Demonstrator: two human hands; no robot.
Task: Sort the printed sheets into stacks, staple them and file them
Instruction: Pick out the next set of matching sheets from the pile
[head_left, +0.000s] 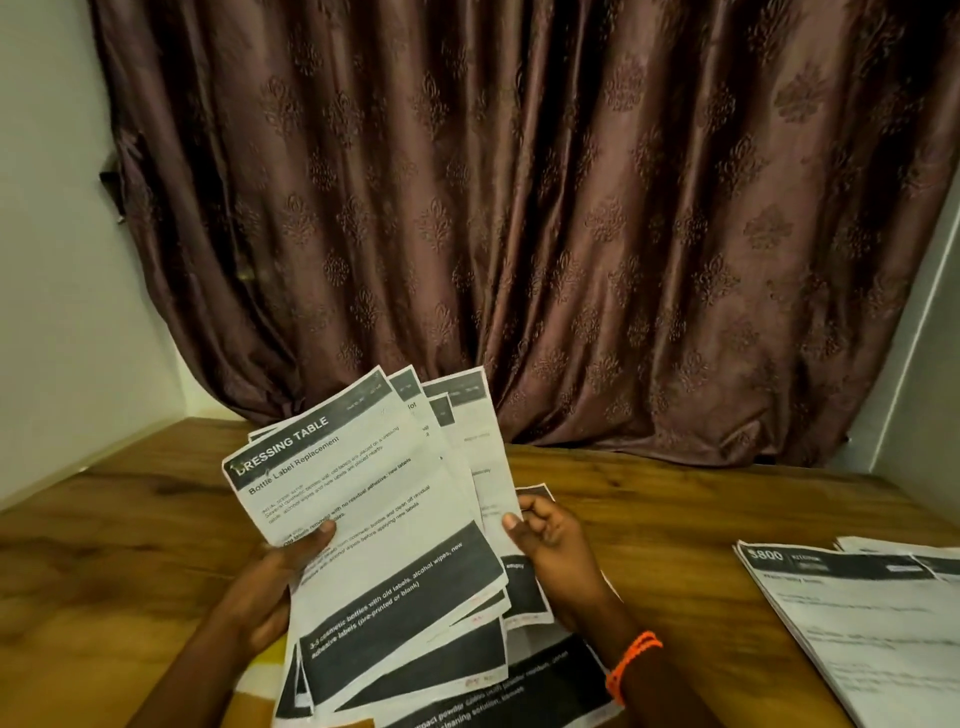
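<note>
A fan of white printed paper sheets (363, 499), each with a dark grey header band and a dark grey block lower down, is held up above a wooden table (119, 561) with a warm brown, streaked grain. The front sheet is matte and slightly curled; its header reads "DRESSING TABLE" with "Bottle Label Replacement" beneath, and it tilts to the left. Behind it several more sheets spread out to the right, their top corners stepped one past the next.

The left hand (260, 592) comes up from below, its grip clenched on the fan's left edge with the thumb pressed flat across the front sheet. The right hand (550, 540) grasps the right edge of the rearmost sheets, thumb on the front and fingers curled behind. An orange braided cord bracelet (631, 662) circles the right wrist.

More printed sheets (519, 691) of the same kind lie flat on the table under the hands, at the near edge. Well apart to the right, a separate stack of white printed sheets (857, 623) rests on the table, its top page headed by a dark band; the text there is too blurred to read fully. Behind the table hangs a brown satin curtain (519, 208), glossy, in deep folds, embossed with a repeating floral motif, between pale plain walls (47, 260).
</note>
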